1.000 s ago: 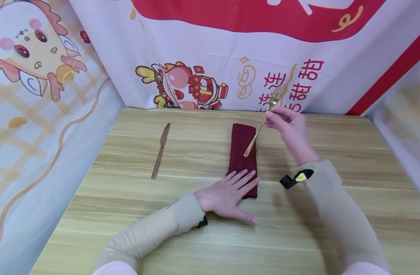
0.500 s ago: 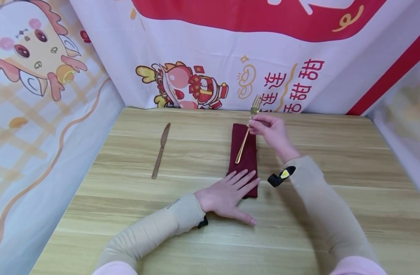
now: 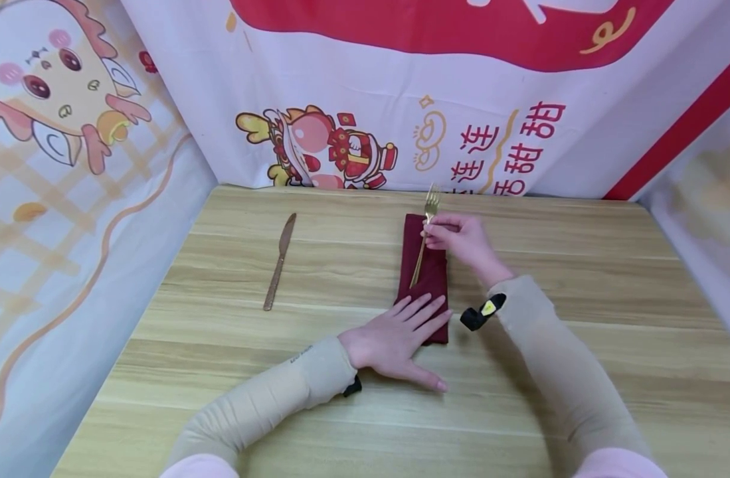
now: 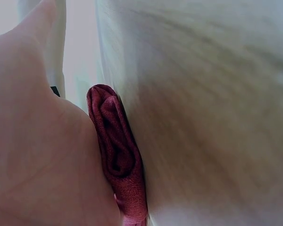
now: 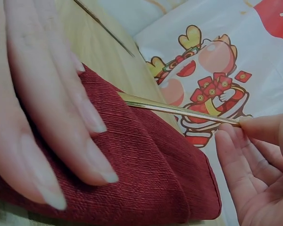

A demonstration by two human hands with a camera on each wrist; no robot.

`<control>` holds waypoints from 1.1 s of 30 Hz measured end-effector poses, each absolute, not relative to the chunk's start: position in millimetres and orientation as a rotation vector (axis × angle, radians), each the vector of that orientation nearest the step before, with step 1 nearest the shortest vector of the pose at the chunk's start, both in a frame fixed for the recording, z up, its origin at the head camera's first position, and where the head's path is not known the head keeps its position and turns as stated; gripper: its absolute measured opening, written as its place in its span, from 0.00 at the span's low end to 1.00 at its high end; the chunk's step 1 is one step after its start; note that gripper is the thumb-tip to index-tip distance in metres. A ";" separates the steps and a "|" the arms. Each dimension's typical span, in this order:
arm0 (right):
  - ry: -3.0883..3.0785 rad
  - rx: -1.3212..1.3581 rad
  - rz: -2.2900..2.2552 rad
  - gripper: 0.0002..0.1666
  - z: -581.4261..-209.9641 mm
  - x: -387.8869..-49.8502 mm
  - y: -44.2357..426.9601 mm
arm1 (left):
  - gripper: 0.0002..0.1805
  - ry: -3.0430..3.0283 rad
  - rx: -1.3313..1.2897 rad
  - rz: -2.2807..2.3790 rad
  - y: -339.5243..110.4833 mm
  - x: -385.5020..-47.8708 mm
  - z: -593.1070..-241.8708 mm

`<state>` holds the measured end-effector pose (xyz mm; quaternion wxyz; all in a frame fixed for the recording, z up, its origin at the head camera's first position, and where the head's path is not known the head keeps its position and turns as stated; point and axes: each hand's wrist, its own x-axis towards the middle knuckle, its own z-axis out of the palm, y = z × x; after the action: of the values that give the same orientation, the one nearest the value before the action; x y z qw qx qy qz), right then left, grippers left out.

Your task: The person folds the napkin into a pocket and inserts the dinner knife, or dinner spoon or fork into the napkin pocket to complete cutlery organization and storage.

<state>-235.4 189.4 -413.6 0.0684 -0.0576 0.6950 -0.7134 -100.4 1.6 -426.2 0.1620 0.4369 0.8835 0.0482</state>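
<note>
A dark red folded cloth napkin (image 3: 433, 279) lies lengthwise on the wooden table. My left hand (image 3: 394, 338) rests flat on its near end, fingers spread. In the left wrist view the rolled layers of the napkin (image 4: 115, 141) show beside the palm. Over the napkin's far part, my right hand (image 3: 460, 242) pinches a gold fork (image 3: 431, 204) by its neck, tines pointing away. The fork's handle (image 5: 179, 110) slants down to the napkin, and its end meets the edge of a diagonal fold. How far it goes under the fold I cannot tell.
A table knife (image 3: 279, 262) lies on the table (image 3: 221, 345) left of the napkin, blade away from me. A printed cloth backdrop (image 3: 353, 79) stands along the far edge, with another printed cloth (image 3: 72, 219) at the left.
My right hand has brought the fork left and nearer, from the napkin's right side to over it, and its handle end has come down to the fold. My left hand stays still.
</note>
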 end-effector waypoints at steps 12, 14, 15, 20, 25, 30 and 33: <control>2.023 -0.092 -1.927 0.18 -420.2 -229.4 185.6 | 0.62 2.515 1.248 0.151 1.4 -100.8 -425.0; 2.005 -0.071 -1.892 0.18 -422.7 -228.8 185.2 | 0.62 2.509 1.248 0.152 1.0 -101.0 -424.6; 1.996 -0.063 -1.874 0.19 -423.8 -228.2 184.9 | 0.62 2.507 1.248 0.151 0.9 -101.2 -424.7; 1.967 -0.026 -1.814 0.19 -427.4 -225.8 181.7 | 0.62 2.511 1.253 0.135 0.4 -101.5 -424.3; 1.956 -0.024 -1.763 0.16 -429.2 -222.4 177.6 | 0.62 2.503 1.245 0.131 -0.4 -101.6 -423.5; 1.961 -0.025 -1.713 0.15 -429.1 -220.6 174.5 | 0.62 2.496 1.239 0.138 -1.1 -101.8 -424.9; 1.964 -0.021 -1.695 0.17 -429.3 -221.3 174.1 | 0.61 2.494 1.231 0.142 -1.4 -101.6 -425.0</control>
<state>-221.3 174.1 -429.3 0.2702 -0.0078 0.7287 -0.6292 -101.6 -1.4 -425.0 0.1773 0.4350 0.8814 0.0502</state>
